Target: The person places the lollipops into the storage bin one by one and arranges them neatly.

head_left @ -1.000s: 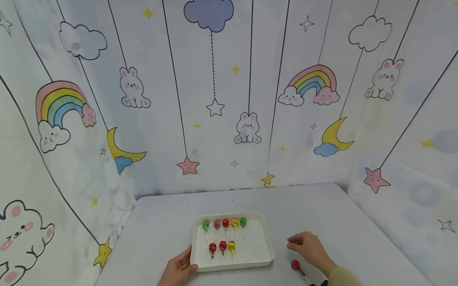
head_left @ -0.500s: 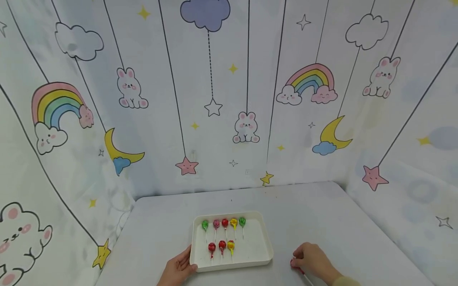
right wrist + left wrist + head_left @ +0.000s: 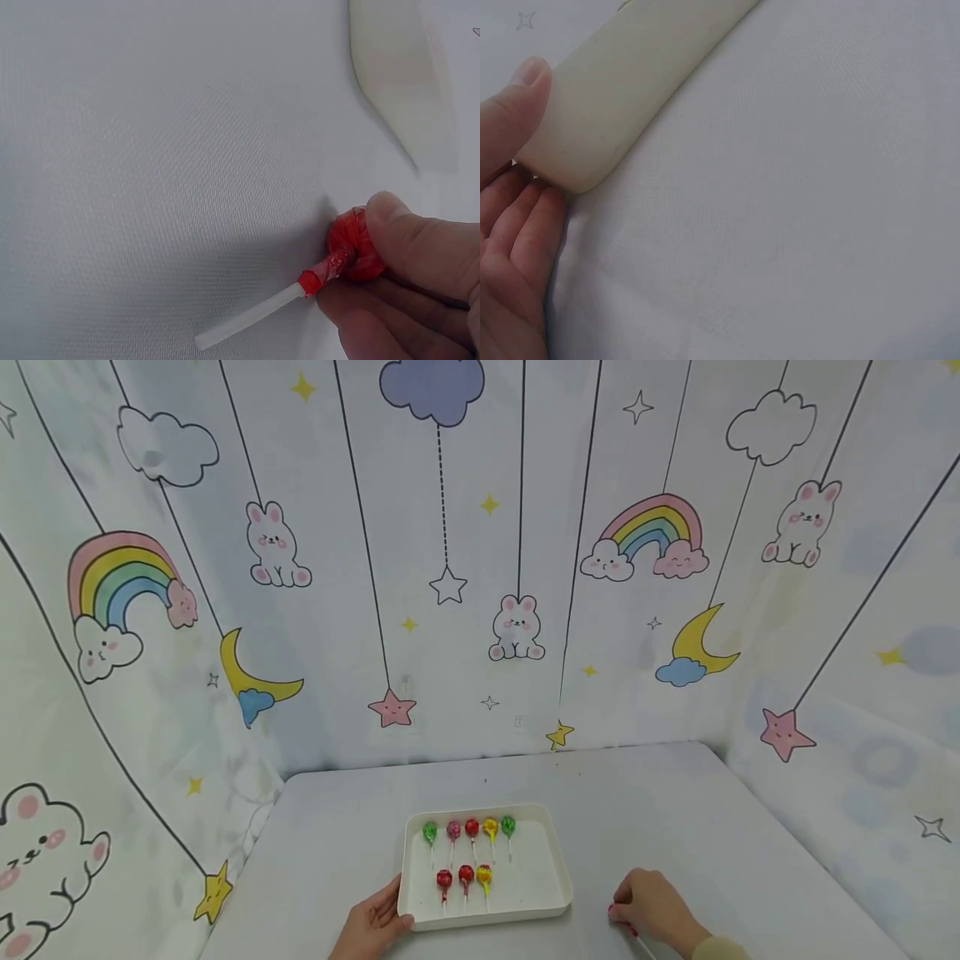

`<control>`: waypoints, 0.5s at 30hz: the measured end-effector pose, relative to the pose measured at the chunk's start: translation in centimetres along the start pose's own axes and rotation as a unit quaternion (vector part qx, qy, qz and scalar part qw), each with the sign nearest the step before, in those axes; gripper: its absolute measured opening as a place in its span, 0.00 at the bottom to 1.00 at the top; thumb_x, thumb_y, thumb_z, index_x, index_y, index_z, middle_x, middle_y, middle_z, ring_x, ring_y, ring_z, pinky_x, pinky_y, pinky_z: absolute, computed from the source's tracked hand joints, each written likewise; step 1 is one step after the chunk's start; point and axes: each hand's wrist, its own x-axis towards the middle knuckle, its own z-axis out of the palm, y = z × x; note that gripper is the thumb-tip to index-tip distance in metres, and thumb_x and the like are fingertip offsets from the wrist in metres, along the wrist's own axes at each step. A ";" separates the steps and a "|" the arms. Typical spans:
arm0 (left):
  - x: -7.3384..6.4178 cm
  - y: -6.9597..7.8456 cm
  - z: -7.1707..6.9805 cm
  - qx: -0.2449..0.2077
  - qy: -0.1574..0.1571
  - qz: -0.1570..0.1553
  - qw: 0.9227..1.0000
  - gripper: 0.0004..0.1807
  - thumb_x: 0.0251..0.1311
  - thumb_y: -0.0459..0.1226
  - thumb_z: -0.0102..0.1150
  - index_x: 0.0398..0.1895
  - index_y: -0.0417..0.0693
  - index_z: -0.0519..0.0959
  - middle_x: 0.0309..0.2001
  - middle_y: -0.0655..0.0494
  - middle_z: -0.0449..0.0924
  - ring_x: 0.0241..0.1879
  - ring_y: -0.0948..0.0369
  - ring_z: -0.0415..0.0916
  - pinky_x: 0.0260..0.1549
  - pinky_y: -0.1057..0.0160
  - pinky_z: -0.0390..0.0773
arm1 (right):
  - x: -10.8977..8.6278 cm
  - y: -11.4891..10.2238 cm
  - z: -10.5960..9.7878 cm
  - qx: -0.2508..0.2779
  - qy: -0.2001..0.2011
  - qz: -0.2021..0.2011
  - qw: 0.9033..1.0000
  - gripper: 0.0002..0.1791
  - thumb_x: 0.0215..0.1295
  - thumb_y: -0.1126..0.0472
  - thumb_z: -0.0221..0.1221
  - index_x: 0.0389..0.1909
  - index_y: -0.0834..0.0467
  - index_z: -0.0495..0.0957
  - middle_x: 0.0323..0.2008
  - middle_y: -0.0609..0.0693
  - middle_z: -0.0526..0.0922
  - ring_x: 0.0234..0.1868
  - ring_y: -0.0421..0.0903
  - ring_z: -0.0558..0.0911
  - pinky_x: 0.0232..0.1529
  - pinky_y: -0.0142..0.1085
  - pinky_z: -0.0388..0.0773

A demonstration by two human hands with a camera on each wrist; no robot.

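Right of the tray, my right hand (image 3: pixel 656 910) pinches the red-wrapped head of a lollipop (image 3: pixel 352 244) between thumb and fingers. Its white stick (image 3: pixel 247 316) points away from the palm, low over the table. A white tray (image 3: pixel 538 864) lies in the middle, and my left hand (image 3: pixel 371 920) grips its near left corner, thumb on the rim and fingers against the outside. Inside the tray, lollipops form two rows. The back row runs green (image 3: pixel 430 832), pink (image 3: pixel 453 831), red (image 3: pixel 472 828), yellow (image 3: pixel 491 827), green (image 3: pixel 508 826); in front are two red ones and a yellow one (image 3: pixel 483 877).
The white table (image 3: pixel 337 827) has rounded far corners and stretches behind and beside the tray. Around it hangs a pale backdrop (image 3: pixel 330 652) printed with rabbits, stars, moons and rainbows. The tray's outer wall (image 3: pixel 397 75) shows in the right wrist view.
My right hand has come down and closed on the red lollipop, which lay loose on the table a second ago. The left hand and tray hold their place.
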 end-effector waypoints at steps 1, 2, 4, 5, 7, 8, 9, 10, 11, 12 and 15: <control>0.0 0.0 0.0 -0.001 0.000 -0.001 1.000 0.49 0.65 0.42 0.69 0.76 0.24 0.53 0.75 0.25 0.52 0.75 0.36 0.54 0.60 0.68 0.80 | 0.0 -0.1 0.0 0.001 0.003 0.003 1.000 0.06 0.53 0.61 0.76 0.26 0.53 0.87 0.15 0.42 0.81 0.25 0.38 0.76 0.35 0.37 0.80; 0.0 0.0 0.0 0.000 0.001 -0.002 1.000 0.49 0.65 0.42 0.69 0.76 0.24 0.53 0.75 0.25 0.52 0.75 0.36 0.54 0.60 0.68 0.80 | 0.1 0.0 0.0 0.001 0.006 0.005 1.000 0.06 0.53 0.61 0.76 0.27 0.54 0.87 0.17 0.41 0.82 0.26 0.39 0.76 0.36 0.39 0.81; 0.0 0.1 0.0 0.003 0.002 -0.004 1.000 0.49 0.65 0.42 0.69 0.76 0.23 0.53 0.75 0.25 0.52 0.75 0.36 0.54 0.60 0.68 0.80 | 0.2 -0.1 -0.1 0.005 0.010 0.012 1.000 0.06 0.52 0.60 0.77 0.28 0.55 0.88 0.21 0.41 0.85 0.29 0.39 0.78 0.37 0.41 0.83; 0.0 0.1 0.0 0.005 0.002 -0.005 1.000 0.49 0.65 0.42 0.69 0.76 0.23 0.53 0.75 0.25 0.52 0.75 0.36 0.54 0.60 0.68 0.80 | 0.3 -0.1 -0.1 0.006 0.015 0.016 1.000 0.07 0.52 0.60 0.77 0.29 0.56 0.88 0.24 0.41 0.86 0.31 0.39 0.79 0.38 0.41 0.84; 0.0 0.1 0.1 0.008 0.003 -0.005 1.000 0.49 0.65 0.43 0.69 0.76 0.23 0.53 0.75 0.25 0.52 0.75 0.36 0.54 0.60 0.68 0.80 | 0.5 -0.1 -0.4 0.012 0.019 0.019 1.000 0.08 0.52 0.60 0.77 0.30 0.57 0.89 0.27 0.42 0.88 0.33 0.40 0.81 0.37 0.41 0.85; 0.0 0.1 0.0 0.009 0.003 -0.004 1.000 0.49 0.65 0.43 0.69 0.76 0.23 0.53 0.75 0.25 0.52 0.75 0.36 0.54 0.60 0.68 0.80 | 0.5 -0.3 -0.6 0.016 0.023 0.020 0.999 0.08 0.51 0.60 0.77 0.30 0.58 0.89 0.28 0.43 0.88 0.33 0.40 0.82 0.37 0.40 0.86; 0.0 0.1 0.0 0.009 0.003 -0.003 1.000 0.49 0.65 0.43 0.69 0.76 0.23 0.53 0.75 0.25 0.52 0.75 0.36 0.54 0.60 0.68 0.80 | 0.6 -0.4 -0.8 0.023 0.022 0.021 0.999 0.08 0.52 0.60 0.77 0.31 0.58 0.89 0.29 0.44 0.89 0.33 0.41 0.83 0.36 0.40 0.86; 0.0 0.1 0.0 0.008 0.002 -0.002 1.000 0.49 0.65 0.43 0.69 0.76 0.23 0.53 0.75 0.25 0.52 0.75 0.36 0.54 0.60 0.68 0.80 | 0.7 -0.6 -1.1 0.031 0.018 0.024 0.999 0.09 0.53 0.60 0.77 0.32 0.59 0.89 0.30 0.45 0.89 0.33 0.41 0.84 0.35 0.40 0.86; 0.0 0.1 0.0 0.008 0.002 -0.001 1.000 0.49 0.65 0.43 0.69 0.76 0.23 0.53 0.75 0.25 0.52 0.75 0.36 0.54 0.60 0.68 0.80 | 0.8 -0.7 -1.4 0.039 0.015 0.027 0.999 0.09 0.53 0.60 0.76 0.33 0.59 0.89 0.30 0.46 0.89 0.33 0.41 0.84 0.34 0.39 0.86; 0.0 0.1 0.0 0.007 0.002 0.000 1.000 0.49 0.65 0.43 0.69 0.76 0.23 0.53 0.75 0.24 0.52 0.75 0.36 0.54 0.60 0.68 0.80 | 0.9 -0.8 -1.7 0.048 0.010 0.031 0.998 0.10 0.54 0.60 0.76 0.34 0.60 0.90 0.31 0.47 0.90 0.33 0.42 0.85 0.33 0.39 0.86; 0.1 0.0 0.0 0.006 0.002 0.002 1.000 0.49 0.65 0.43 0.70 0.76 0.23 0.53 0.75 0.24 0.52 0.75 0.36 0.54 0.60 0.68 0.80 | 1.3 -1.0 -2.3 0.085 -0.001 0.041 0.996 0.11 0.56 0.59 0.75 0.37 0.61 0.90 0.33 0.48 0.90 0.32 0.42 0.86 0.32 0.39 0.87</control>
